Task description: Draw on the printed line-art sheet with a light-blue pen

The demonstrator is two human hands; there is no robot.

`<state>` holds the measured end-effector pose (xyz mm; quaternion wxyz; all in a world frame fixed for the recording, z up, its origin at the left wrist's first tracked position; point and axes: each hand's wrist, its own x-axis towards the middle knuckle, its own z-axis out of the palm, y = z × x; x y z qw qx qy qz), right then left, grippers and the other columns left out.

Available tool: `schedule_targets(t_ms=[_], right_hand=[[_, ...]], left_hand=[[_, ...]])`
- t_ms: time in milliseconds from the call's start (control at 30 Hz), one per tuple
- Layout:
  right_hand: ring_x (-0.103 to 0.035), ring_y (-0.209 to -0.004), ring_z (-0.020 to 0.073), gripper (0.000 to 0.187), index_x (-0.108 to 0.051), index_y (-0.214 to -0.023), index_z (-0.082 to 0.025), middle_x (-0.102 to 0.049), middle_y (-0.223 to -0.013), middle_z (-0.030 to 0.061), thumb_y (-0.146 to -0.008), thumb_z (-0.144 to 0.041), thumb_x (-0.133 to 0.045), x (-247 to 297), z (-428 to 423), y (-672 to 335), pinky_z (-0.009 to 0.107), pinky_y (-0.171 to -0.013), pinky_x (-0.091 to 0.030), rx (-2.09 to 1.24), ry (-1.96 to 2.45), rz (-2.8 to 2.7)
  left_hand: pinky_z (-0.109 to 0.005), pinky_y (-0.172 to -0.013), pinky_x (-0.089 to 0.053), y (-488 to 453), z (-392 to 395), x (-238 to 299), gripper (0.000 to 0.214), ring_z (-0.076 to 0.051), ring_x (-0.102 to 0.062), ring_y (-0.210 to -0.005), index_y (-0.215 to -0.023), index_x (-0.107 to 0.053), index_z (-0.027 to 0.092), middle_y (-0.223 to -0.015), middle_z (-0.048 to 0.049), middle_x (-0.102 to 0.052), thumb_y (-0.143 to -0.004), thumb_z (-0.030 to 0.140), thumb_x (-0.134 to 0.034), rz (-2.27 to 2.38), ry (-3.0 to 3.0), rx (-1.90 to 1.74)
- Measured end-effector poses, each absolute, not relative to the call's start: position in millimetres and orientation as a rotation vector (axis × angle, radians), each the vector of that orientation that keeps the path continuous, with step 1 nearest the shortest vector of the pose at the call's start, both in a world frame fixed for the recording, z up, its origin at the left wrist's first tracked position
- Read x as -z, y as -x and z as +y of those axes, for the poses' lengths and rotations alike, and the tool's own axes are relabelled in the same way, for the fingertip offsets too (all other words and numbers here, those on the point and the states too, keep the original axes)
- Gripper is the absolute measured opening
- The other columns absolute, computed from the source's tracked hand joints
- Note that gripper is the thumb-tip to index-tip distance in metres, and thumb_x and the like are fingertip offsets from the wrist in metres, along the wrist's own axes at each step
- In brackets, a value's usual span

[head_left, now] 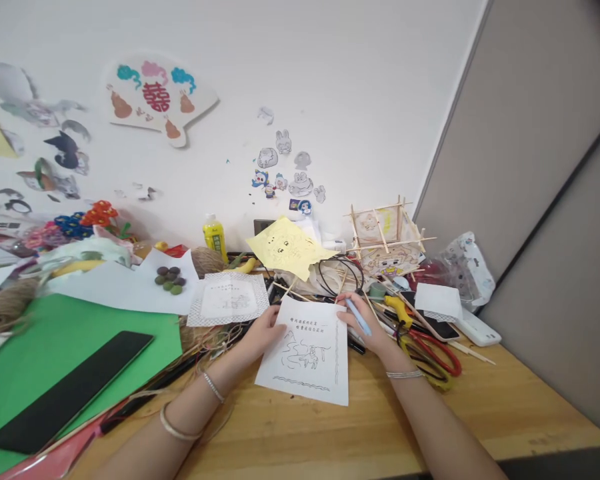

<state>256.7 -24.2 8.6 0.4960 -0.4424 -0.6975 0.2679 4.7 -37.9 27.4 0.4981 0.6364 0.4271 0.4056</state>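
Note:
A white sheet (310, 353) with a printed line drawing and a few lines of text lies on the wooden desk (380, 420) in front of me. My left hand (261, 332) rests on the sheet's left edge, fingers curled against the paper. My right hand (367, 323) sits at the sheet's upper right corner, closed around a light blue pen (359, 317). The pen's tip points toward the paper's top edge.
A green sheet (55, 340) with a black flat bar (70, 390) lies left. Another printed sheet (229, 298), yellow paper (287, 248), a stick-frame lantern (387, 240), red scissors (437, 350), a phone (437, 327), twine (5, 307) and a yellow bottle (215, 237) crowd the back. The wall carries stickers.

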Motion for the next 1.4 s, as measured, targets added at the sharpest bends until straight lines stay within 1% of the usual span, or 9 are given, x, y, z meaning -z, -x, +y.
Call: schedule_targets(t_ms=[133,233,400,567,700,800,967,1100,1400], right_hand=[[-0.052,-0.073,0.0158,0.027,-0.048,-0.100,-0.020,-0.051,-0.086,0.0015,-0.074,-0.023,-0.055,-11,-31,-241,0.026,-0.064,-0.043,-0.771,1.035,-1.710],[-0.053,-0.079,0.0172,0.027,-0.047,-0.100,-0.021,-0.053,-0.092,0.0027,-0.074,-0.021,-0.055,-10,-34,-230,0.028,-0.070,-0.044,-0.756,1.030,-1.756],[-0.055,-0.085,0.0194,0.024,-0.048,-0.099,-0.020,-0.057,-0.093,0.0046,-0.077,-0.025,-0.056,-9,-36,-222,0.033,-0.077,-0.045,-0.678,1.039,-1.725],[-0.056,-0.086,0.0195,0.025,-0.051,-0.104,-0.020,-0.058,-0.093,0.0074,-0.089,-0.035,-0.039,-27,-45,-225,0.034,-0.078,-0.045,-0.520,1.049,-1.586],[-0.053,-0.074,0.0186,0.026,-0.060,-0.088,-0.020,-0.057,-0.079,0.0050,-0.088,-0.037,-0.040,-47,-58,-225,0.032,-0.071,-0.044,-0.403,1.038,-1.653],[-0.048,-0.058,0.0145,0.029,-0.056,-0.064,-0.019,-0.049,-0.057,-0.0002,-0.085,-0.037,-0.047,-48,-68,-222,0.027,-0.057,-0.041,-0.621,1.037,-1.806],[-0.046,-0.047,0.0104,0.021,-0.052,-0.073,-0.020,-0.052,-0.055,-0.0035,-0.079,-0.039,-0.056,-28,-82,-218,0.022,-0.045,-0.037,-1.218,0.961,-1.695],[-0.046,-0.043,0.0097,0.026,-0.044,-0.063,-0.020,-0.052,-0.052,-0.0042,-0.073,-0.036,-0.062,-14,-89,-216,0.022,-0.044,-0.037,-1.406,0.977,-1.683],[-0.031,-0.047,0.0089,0.032,-0.030,-0.048,-0.020,-0.033,-0.048,-0.0053,-0.072,-0.021,-0.050,9,-93,-212,0.022,-0.045,-0.023,-0.903,1.113,-1.989]], left_hand=[[-0.043,-0.096,-0.032,-6,-38,-30,0.041,-0.029,-0.043,-0.113,-0.113,-0.050,0.015,-0.117,-0.0135,-0.051,-0.073,0.023,-0.056,1.289,-2.255,-1.226],[-0.035,-0.087,-0.037,-13,-48,-30,0.023,-0.023,-0.050,-0.098,-0.098,-0.057,0.019,-0.102,-0.0082,-0.055,-0.076,0.025,-0.054,1.040,-2.584,-0.903],[-0.030,-0.079,-0.038,-24,-63,-22,0.031,-0.021,-0.052,-0.086,-0.093,-0.059,0.020,-0.092,-0.0038,-0.055,-0.065,0.032,-0.068,0.778,-2.643,-0.390],[-0.030,-0.080,-0.037,-25,-62,-15,0.031,-0.021,-0.050,-0.089,-0.093,-0.059,0.021,-0.094,-0.0039,-0.053,-0.065,0.031,-0.069,0.875,-2.572,-0.380],[-0.029,-0.078,-0.037,-26,-63,-13,0.031,-0.021,-0.050,-0.088,-0.092,-0.059,0.021,-0.092,-0.0034,-0.053,-0.064,0.032,-0.069,0.901,-2.566,-0.425],[-0.029,-0.077,-0.038,-28,-64,-12,0.031,-0.021,-0.051,-0.087,-0.093,-0.059,0.021,-0.091,-0.0034,-0.052,-0.065,0.032,-0.068,0.926,-2.571,-0.446],[-0.029,-0.073,-0.038,-30,-64,-12,0.032,-0.021,-0.050,-0.083,-0.092,-0.060,0.020,-0.088,-0.0038,-0.052,-0.064,0.032,-0.069,0.952,-2.570,-0.431],[-0.029,-0.073,-0.038,-32,-64,-14,0.030,-0.021,-0.050,-0.084,-0.090,-0.060,0.019,-0.087,-0.0038,-0.052,-0.064,0.030,-0.069,0.963,-2.547,-0.425],[-0.029,-0.075,-0.037,-32,-64,-13,0.033,-0.021,-0.050,-0.086,-0.093,-0.059,0.020,-0.088,-0.0036,-0.053,-0.063,0.032,-0.068,0.966,-2.556,-0.428]])
